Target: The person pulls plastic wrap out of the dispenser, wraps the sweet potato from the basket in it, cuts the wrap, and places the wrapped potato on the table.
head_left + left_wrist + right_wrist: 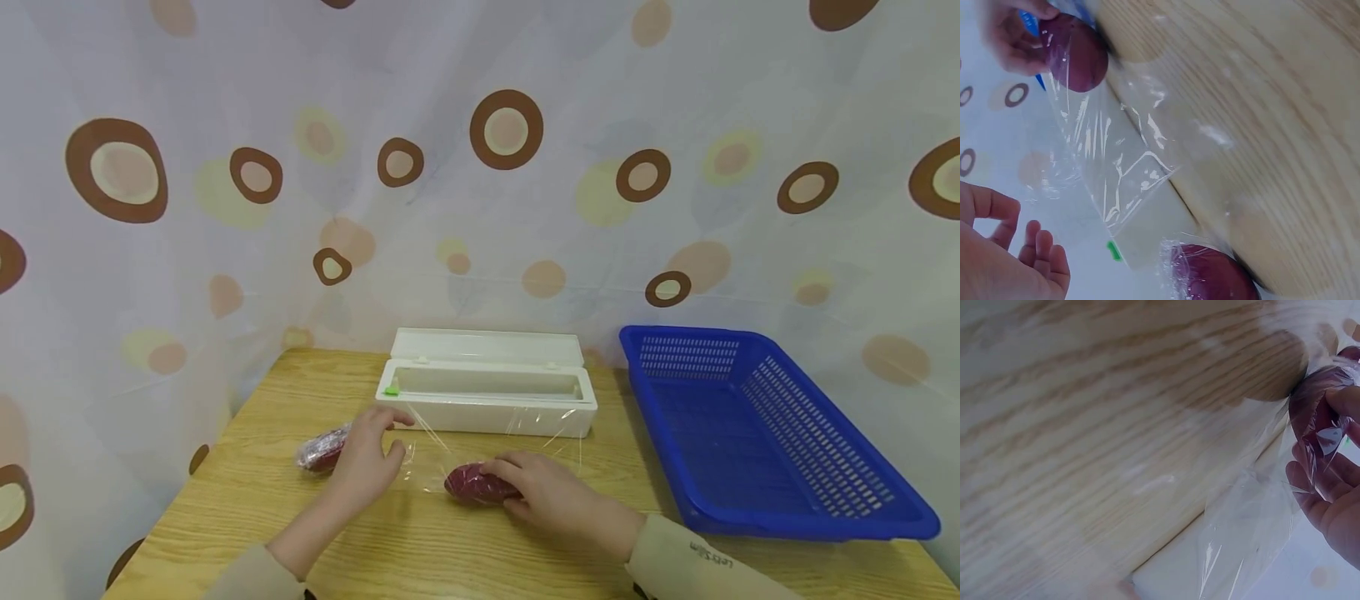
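Note:
My right hand grips a dark red-purple sweet potato that lies on the table, with clear plastic wrap over it. From there the wrap stretches toward the white cling film dispenser, whose lid is up. My left hand hovers beside the front left of the dispenser, fingers loosely bent, holding nothing. Just left of that hand is a second sweet potato, covered in crumpled film; the hand partly hides it in the head view. In the right wrist view, thumb and fingers hold the film-covered sweet potato.
A blue plastic basket stands on the right of the wooden table. A green slider sits at the dispenser's left end. Behind the table hangs a patterned curtain.

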Motion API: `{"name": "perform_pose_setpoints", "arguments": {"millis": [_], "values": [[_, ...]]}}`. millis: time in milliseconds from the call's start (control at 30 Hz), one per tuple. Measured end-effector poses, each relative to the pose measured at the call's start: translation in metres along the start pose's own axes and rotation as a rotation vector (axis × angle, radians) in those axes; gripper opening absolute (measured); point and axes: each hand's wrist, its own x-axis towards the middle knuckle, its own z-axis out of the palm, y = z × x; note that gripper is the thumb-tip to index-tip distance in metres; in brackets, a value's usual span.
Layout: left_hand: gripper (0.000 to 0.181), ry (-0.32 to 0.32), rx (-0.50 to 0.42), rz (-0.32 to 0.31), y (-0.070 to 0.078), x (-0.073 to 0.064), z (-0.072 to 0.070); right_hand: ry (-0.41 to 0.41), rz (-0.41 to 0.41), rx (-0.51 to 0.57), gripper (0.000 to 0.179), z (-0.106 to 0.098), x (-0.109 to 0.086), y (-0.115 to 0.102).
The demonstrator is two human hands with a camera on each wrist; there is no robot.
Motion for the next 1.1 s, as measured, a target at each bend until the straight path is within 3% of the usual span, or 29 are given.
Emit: {"name": "perform_pose_setpoints", "arguments": {"millis": [67, 167, 267, 333, 500, 633, 833, 1100], "values": [[0.029, 0.031, -0.014, 0.034, 0.002, 0.001, 0.002, -0.008, 0.007, 0.011, 0.047, 0.0, 0.001, 0.001], [0.029, 0.023, -0.016, 0.128, 0.008, 0.0, 0.007, -0.015, 0.015, 0.041, 0.047, 0.0, 0.001, 0.004], [0.03, -0.045, -0.008, 0.231, 0.013, -0.003, 0.016, -0.022, 0.016, 0.064, 0.045, 0.0, 0.002, 0.008], [0.03, -0.115, -0.016, 0.267, 0.014, -0.003, 0.022, -0.028, 0.025, 0.08, 0.044, 0.001, 0.002, 0.01], [0.031, -0.273, -0.046, 0.253, 0.013, -0.002, 0.038, -0.029, 0.038, 0.114, 0.043, 0.002, 0.002, 0.012], [0.029, -0.351, -0.045, 0.237, 0.011, -0.001, 0.049, -0.012, 0.025, 0.122, 0.043, 0.004, 0.002, 0.014], [0.027, -0.365, -0.011, 0.217, 0.008, 0.001, 0.059, -0.008, 0.04, 0.133, 0.044, 0.007, 0.002, 0.017], [0.037, -0.399, -0.011, 0.167, 0.004, 0.007, 0.065, -0.076, 0.157, 0.219, 0.042, 0.003, 0.003, 0.015]]}}
